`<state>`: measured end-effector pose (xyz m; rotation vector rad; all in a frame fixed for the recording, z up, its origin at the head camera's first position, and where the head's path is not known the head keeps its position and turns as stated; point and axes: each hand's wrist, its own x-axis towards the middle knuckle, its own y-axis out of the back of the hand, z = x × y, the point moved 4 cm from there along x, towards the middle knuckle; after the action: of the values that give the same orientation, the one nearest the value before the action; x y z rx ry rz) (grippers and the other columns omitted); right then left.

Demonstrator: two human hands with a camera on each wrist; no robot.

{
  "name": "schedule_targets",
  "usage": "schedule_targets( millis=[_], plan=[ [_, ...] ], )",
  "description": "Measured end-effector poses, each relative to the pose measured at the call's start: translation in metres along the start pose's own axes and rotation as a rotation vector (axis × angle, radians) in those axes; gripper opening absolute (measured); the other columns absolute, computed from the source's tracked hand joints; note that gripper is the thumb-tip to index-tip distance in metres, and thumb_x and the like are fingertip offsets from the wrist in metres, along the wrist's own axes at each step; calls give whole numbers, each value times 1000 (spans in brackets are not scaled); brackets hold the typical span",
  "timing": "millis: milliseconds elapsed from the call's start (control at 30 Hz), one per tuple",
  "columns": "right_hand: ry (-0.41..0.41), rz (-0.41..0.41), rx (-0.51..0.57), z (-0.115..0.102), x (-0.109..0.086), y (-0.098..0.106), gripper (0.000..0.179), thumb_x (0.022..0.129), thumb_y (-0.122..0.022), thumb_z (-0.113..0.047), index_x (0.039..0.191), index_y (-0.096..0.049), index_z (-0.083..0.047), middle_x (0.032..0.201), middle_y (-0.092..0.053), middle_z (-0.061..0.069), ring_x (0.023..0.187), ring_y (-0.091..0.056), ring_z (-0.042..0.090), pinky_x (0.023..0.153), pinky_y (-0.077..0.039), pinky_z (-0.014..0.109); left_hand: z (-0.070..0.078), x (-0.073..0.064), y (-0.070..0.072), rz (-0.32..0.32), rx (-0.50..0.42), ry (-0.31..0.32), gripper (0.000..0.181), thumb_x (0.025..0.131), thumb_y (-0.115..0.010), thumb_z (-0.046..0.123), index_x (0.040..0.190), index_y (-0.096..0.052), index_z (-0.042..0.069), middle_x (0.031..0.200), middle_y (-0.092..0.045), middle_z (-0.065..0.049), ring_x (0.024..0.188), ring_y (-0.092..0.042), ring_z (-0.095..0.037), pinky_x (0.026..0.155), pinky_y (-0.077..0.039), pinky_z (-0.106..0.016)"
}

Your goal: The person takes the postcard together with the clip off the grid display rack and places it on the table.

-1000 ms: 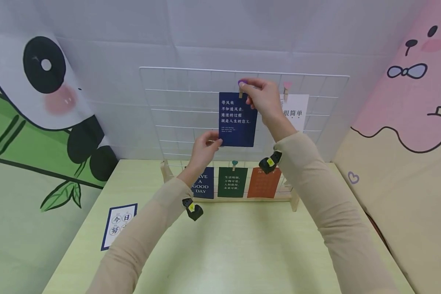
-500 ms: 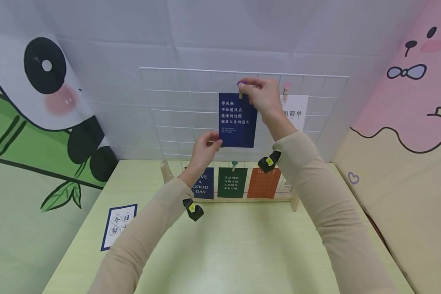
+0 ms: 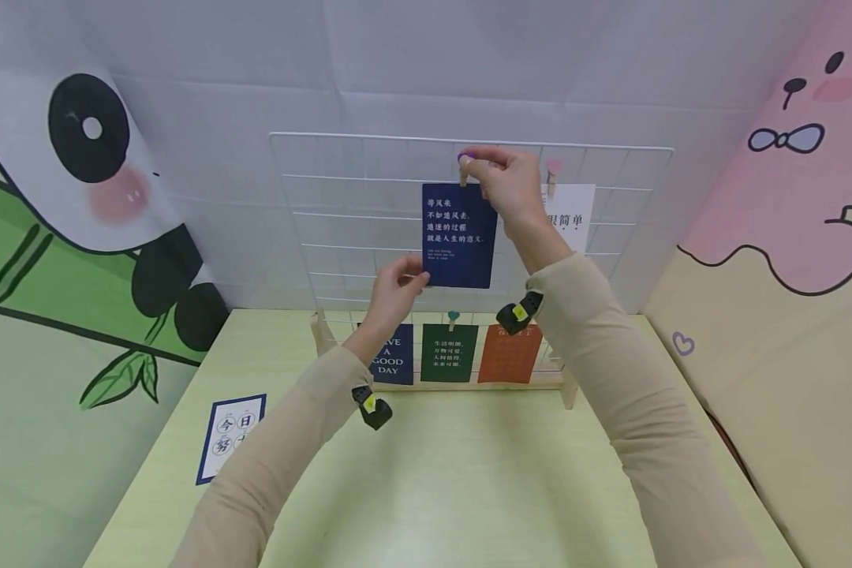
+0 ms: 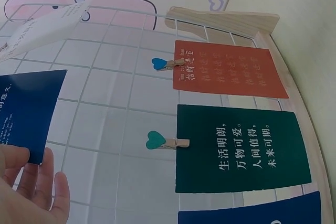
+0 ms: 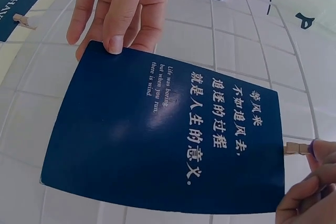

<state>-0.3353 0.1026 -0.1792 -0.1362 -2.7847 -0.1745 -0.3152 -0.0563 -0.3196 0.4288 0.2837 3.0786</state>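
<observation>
A navy card (image 3: 461, 244) with white lettering hangs upright in front of the white wire grid (image 3: 358, 213). My left hand (image 3: 395, 290) pinches its lower left corner between thumb and fingers, as the left wrist view also shows. Up at the card's top edge, my right hand (image 3: 509, 185) pinches a small wooden clothespin (image 5: 296, 148) with a purple top. The clothespin's tip is right at that edge in the right wrist view. To the right, partly behind my right hand, a white card (image 3: 575, 213) is held by a pink-topped clothespin (image 3: 552, 177).
Lower on the grid hang a blue card (image 3: 395, 359), a green card (image 4: 241, 150) and an orange card (image 4: 226, 69). Wooden feet (image 3: 569, 389) support the grid on the table (image 3: 440, 473). A blue-bordered card (image 3: 213, 442) lies at the left, partly behind my left sleeve.
The navy card has dropped slightly, and the clothespin's tip overlaps its top edge less than before. Both hands keep nearly the same places.
</observation>
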Motion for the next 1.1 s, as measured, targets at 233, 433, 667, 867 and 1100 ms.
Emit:
schedule_targets(
  millis=[233,433,667,867,1100],
  plan=[
    [5,-11,18,0,-1,3,17,80,-66,-20,94,-69,-10,76,-54,5,53,-38,14,44,-29,24,-1,-2,1,-4,11,-8,14,89,-52,9,101,-57,5,94,-56,-6,82,-54,-18,76,-46,-29],
    [34,-53,30,-8,-10,3,18,81,-64,-18,96,-68,-8,65,-47,3,51,-36,13,45,-27,21,-1,-4,1,-11,-3,-25,15,89,-53,8,102,-57,3,94,-56,-7,82,-54,-18,76,-46,-29],
    [91,-78,13,-8,-15,2,18,83,-62,-17,97,-67,-7,58,-40,4,49,-34,15,44,-26,22,0,-10,4,-19,-20,-38,14,88,-52,6,101,-56,1,95,-56,-9,84,-55,-19,77,-45,-28],
    [53,-102,55,-3,-15,5,20,80,-66,-19,97,-68,-9,57,-42,4,47,-33,15,41,-25,22,-2,-13,7,-19,-44,-40,14,88,-52,5,100,-56,0,96,-57,-9,84,-55,-20,77,-46,-29],
    [90,-99,37,-7,-26,8,21,83,-62,-14,100,-65,-3,57,-45,4,44,-32,13,39,-24,21,-4,-18,12,-7,-65,-13,15,87,-53,4,101,-55,0,95,-57,-10,83,-56,-19,77,-47,-28]
  ],
)
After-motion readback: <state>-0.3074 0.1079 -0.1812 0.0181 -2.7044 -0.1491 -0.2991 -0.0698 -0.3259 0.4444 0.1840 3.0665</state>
